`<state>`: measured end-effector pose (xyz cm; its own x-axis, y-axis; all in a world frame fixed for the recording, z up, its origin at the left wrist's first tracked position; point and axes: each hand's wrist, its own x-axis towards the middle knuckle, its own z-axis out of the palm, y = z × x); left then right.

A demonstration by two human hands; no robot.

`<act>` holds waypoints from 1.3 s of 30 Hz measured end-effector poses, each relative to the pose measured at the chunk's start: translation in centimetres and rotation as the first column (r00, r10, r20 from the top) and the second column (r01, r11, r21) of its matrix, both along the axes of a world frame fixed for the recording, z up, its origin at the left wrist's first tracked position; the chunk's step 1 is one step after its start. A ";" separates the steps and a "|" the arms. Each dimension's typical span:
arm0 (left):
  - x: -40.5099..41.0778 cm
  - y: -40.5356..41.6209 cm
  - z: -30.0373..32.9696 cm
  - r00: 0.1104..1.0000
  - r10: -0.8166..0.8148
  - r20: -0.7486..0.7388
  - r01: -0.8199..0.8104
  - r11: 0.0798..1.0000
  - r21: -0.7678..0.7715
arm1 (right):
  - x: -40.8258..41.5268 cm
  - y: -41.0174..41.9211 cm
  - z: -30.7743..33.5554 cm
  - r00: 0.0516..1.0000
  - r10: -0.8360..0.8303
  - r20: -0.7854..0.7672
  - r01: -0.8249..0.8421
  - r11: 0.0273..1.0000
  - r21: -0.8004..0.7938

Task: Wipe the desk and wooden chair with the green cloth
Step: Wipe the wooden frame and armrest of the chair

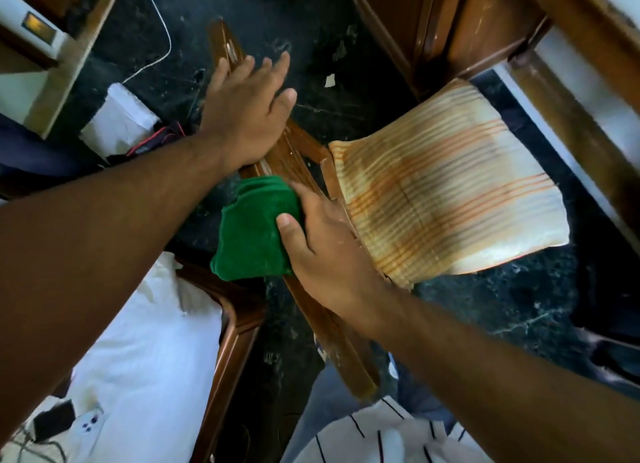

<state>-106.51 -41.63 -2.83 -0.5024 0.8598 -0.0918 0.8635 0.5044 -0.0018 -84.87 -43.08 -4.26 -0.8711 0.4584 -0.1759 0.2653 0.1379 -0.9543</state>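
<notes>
I look down on the wooden chair, whose top backrest rail runs from upper left to lower middle. Its striped orange-and-cream seat cushion lies to the right. My left hand rests flat on the upper part of the rail, fingers spread, gripping nothing I can see. My right hand presses the bunched green cloth against the rail's left side, thumb on top of the cloth. The desk shows as brown wood at the upper right.
A bed with white sheets and a wooden frame stands at the lower left, with a phone and cables on it. A white bag and red wires lie on the dark marble floor at left. A wooden cabinet stands behind the chair.
</notes>
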 end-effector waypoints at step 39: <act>-9.3 2.3 -1.2 0.954 0.158 0.254 -0.217 0.950 0.224 | 7.5 -1.6 -1.9 0.996 0.063 -0.070 -0.063 0.998 0.011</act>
<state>-115.83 -39.28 -4.08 -0.6471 0.7621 -0.0210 0.7148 0.6161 0.3307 -77.39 -44.70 -6.20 -0.9084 0.4036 -0.1092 0.1879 0.1608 -0.9689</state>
